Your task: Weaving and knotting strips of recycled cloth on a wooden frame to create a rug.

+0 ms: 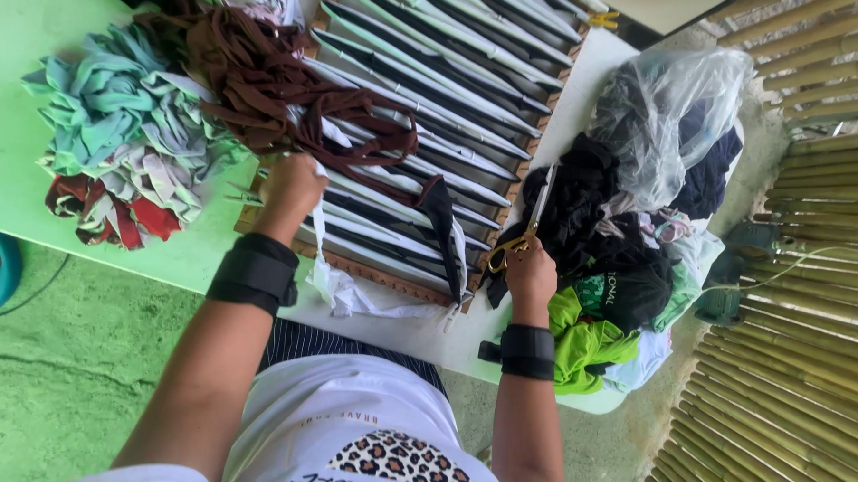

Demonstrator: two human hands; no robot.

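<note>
Head view: at a wooden frame [425,137] strung with cloth strips, the left hand [291,186] pinches a white strip [320,237] while the right hand [530,271] grips gold-handled scissors [522,233], seemingly mid-weave; trimming would need the blades brought to the strip.

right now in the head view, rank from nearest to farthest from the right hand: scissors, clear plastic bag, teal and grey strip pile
From the right hand:
1. scissors, in its grip
2. clear plastic bag, beyond it on the right
3. teal and grey strip pile, far left across the frame
</note>
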